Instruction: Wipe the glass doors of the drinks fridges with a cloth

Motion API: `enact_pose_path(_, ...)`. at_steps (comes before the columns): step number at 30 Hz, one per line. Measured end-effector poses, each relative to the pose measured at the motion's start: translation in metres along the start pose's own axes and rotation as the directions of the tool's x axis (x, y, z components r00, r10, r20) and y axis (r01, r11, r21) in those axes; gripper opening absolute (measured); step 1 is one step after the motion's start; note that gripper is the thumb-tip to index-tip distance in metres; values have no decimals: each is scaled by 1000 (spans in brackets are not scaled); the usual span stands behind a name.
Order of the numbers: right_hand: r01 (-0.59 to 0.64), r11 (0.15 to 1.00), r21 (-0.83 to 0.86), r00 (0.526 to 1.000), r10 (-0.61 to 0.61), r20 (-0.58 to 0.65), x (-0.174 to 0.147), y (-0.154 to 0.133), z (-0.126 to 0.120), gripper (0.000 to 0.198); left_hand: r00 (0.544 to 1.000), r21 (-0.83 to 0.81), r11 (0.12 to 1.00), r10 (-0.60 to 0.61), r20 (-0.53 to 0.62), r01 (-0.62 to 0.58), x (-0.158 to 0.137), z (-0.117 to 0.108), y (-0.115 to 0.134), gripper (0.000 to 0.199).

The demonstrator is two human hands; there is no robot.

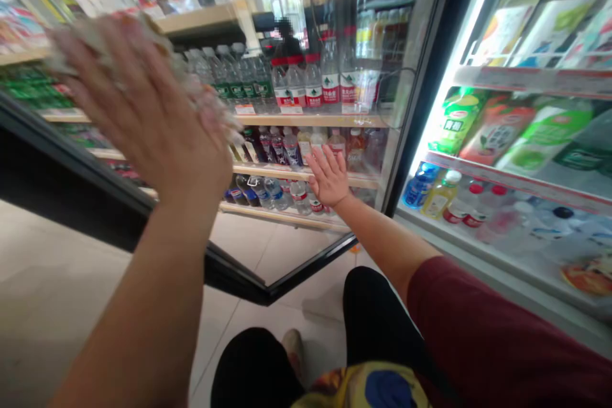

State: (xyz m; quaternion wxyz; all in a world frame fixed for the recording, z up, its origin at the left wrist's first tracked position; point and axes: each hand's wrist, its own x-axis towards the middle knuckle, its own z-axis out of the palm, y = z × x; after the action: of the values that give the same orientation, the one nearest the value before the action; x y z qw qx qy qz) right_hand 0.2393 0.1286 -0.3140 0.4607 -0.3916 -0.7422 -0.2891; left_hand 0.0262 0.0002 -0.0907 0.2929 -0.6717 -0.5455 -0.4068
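Note:
A glass cooler door (pixel 270 292) with a black frame stands open in front of me. My left hand (pixel 153 111), blurred by motion, presses a pale crumpled cloth (pixel 217 108) against the glass on the upper left. Its fingers are stretched over the cloth, whose edges show past the fingertips and along the thumb side. Lower and to the right, my right hand (pixel 329 178) lies flat with spread fingers, apparently against the same pane, holding nothing. A maroon sleeve (pixel 459 312) covers that upper arm.
Lit cooler shelves (pixel 530 80) with several drink bottles are on the right. Through or in the glass show wooden shelves (pixel 287 120) with water bottles (pixel 313 80) and soft drinks. Below are pale floor tiles (pixel 248 325) and my black-clad knees (pixel 253 363).

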Motion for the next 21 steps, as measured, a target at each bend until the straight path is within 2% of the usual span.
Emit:
enact_pose_path(2,-7,1000,9,1000,7,30,0,0,0,56,995,56,998,36,90,-42,-9,14,14,83)
enact_pose_path(4,-21,999,25,997,19,75,1,0,-2,57,981,67,988,126,146,-137,-3,18,20,80)
enact_pose_path(7,-38,998,43,994,34,100,3,-1,-5,56,969,116,962,244,49,-248,28,14,16,83)
enact_pose_path(9,-50,998,49,994,44,105,4,-2,-8,55,968,139,960,249,-16,-245,41,14,18,82)
enact_pose_path(11,-60,997,56,991,53,123,5,-4,-9,54,979,128,972,201,-16,-197,34,21,27,82)
enact_pose_path(13,-65,996,66,989,55,140,5,-4,-10,54,983,77,982,164,81,-170,11,35,40,84)
enact_pose_path(15,-65,995,74,989,54,135,5,-5,-11,54,950,-39,973,230,210,-227,-15,49,50,81)
enact_pose_path(17,-65,995,79,992,55,117,5,-5,-11,54,909,-129,952,305,285,-279,-27,55,51,77)
enact_pose_path(19,-63,995,77,993,55,102,5,-4,-11,54,913,-147,949,308,269,-277,-24,51,46,71)
enact_pose_path(21,-59,996,73,994,51,99,6,-3,-12,54,953,-103,968,243,180,-227,-11,39,38,71)
